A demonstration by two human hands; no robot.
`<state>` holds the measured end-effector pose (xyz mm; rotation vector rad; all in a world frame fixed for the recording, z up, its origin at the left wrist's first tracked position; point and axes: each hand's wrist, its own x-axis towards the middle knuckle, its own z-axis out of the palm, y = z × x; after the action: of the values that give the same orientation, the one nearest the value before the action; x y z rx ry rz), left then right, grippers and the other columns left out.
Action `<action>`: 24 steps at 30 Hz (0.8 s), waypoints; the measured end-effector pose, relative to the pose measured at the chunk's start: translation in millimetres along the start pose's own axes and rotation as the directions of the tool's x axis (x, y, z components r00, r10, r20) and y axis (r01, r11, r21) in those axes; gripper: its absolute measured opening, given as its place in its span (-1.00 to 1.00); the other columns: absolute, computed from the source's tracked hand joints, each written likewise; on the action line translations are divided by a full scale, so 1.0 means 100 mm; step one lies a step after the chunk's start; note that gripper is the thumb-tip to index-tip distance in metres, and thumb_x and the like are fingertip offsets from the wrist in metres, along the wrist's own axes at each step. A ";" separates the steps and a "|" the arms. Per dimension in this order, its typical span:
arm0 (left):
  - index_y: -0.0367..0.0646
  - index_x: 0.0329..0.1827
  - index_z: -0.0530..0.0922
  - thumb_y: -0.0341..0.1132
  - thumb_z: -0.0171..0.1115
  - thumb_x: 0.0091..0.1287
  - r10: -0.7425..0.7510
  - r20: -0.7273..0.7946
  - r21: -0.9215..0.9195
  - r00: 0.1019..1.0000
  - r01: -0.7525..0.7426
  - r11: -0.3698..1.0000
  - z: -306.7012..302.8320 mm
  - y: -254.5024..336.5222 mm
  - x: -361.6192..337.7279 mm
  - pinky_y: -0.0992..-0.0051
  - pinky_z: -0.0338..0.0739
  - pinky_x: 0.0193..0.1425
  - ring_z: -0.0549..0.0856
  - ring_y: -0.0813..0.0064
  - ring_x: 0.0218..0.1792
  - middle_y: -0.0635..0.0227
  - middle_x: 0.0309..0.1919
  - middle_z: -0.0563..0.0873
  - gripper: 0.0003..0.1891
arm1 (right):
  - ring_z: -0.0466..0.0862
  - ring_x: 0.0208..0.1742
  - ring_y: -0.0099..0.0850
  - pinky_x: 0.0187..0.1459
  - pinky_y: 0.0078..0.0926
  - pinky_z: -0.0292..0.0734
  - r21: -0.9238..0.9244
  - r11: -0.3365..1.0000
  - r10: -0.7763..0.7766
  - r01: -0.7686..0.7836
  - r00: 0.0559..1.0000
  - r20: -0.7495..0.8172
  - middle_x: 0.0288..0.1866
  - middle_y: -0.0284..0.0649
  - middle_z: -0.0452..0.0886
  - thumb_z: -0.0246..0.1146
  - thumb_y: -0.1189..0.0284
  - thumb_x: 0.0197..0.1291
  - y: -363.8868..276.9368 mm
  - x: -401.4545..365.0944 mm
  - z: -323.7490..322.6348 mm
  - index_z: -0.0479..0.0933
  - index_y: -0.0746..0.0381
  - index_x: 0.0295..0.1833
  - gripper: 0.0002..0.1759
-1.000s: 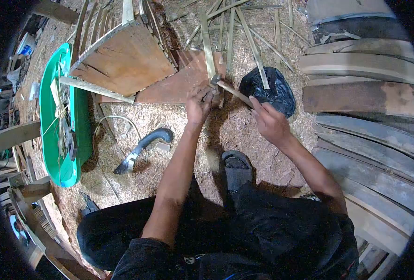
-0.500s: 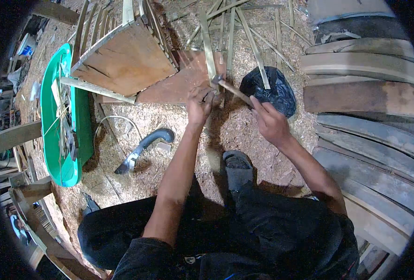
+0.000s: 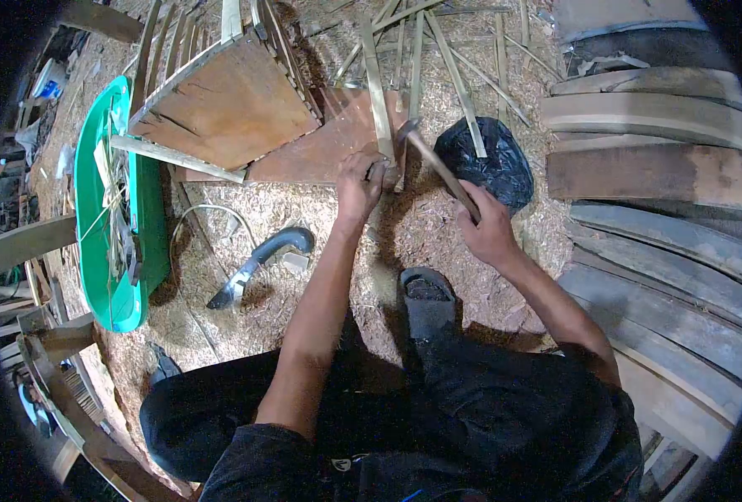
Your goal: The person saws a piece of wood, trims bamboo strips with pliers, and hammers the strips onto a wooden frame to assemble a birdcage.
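My right hand (image 3: 488, 230) is wrapped round the wooden handle of a hammer (image 3: 445, 171). The hammer's head is raised just right of the lower end of a thin wooden strip (image 3: 377, 92). My left hand (image 3: 359, 186) is closed beside that strip end, at the near edge of a reddish-brown board (image 3: 296, 159). Whatever its fingers pinch is too small to make out. Behind and left of the hands stands a slatted wooden frame with a brown end panel (image 3: 229, 105).
A green plastic tub (image 3: 153, 209) holding strips stands at left. A blue-handled saw (image 3: 262, 259) lies on the shavings-covered floor. A black plastic bag (image 3: 492, 180) sits right of the hammer. Curved planks (image 3: 655, 171) are stacked at right, and loose strips (image 3: 450, 75) lie ahead.
The hammer head has moved to the right, away from the strip's end, and my right hand has shifted slightly right and down. My left hand stays nearly in place.
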<state>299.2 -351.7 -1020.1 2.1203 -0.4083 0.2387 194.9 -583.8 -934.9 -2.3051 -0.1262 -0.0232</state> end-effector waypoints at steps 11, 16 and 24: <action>-0.14 -0.12 0.66 -0.38 0.27 0.21 0.012 -0.006 -0.043 1.000 -0.012 0.999 0.00 0.04 0.03 0.19 0.45 0.09 0.64 0.03 -0.08 0.11 -0.20 0.70 -0.81 | 0.67 -0.08 0.01 -0.03 -0.21 0.53 0.208 0.954 0.209 -0.217 0.976 0.060 -0.08 0.19 0.60 0.08 0.47 0.33 -0.17 0.02 0.10 0.27 0.38 0.37 -0.48; -0.15 -0.19 0.69 -0.40 0.30 0.18 0.001 -0.015 -0.049 1.000 -0.002 0.999 0.03 -0.02 0.01 0.23 0.47 0.05 0.65 0.06 -0.14 0.15 -0.26 0.70 -0.85 | 0.67 -0.02 -0.08 0.01 -0.28 0.51 0.118 0.987 0.092 -0.105 0.990 0.107 -0.03 0.16 0.60 0.07 0.44 0.38 -0.11 -0.11 0.05 0.27 0.41 0.37 -0.50; -0.13 -0.24 0.70 -0.41 0.35 0.14 0.076 -0.065 0.047 0.995 -0.074 0.996 0.05 0.00 0.01 0.24 0.44 -0.04 0.63 0.13 -0.24 0.21 -0.34 0.69 -0.87 | 0.62 0.13 -0.07 0.12 -0.30 0.47 0.096 0.995 0.018 -0.033 0.988 0.153 0.11 0.21 0.55 0.04 0.45 0.42 -0.24 -0.22 0.00 0.25 0.42 0.39 -0.50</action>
<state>300.3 -355.6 -1022.2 2.1363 -0.4476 0.3637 170.4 -569.8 -918.9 -2.2079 -0.1717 0.1693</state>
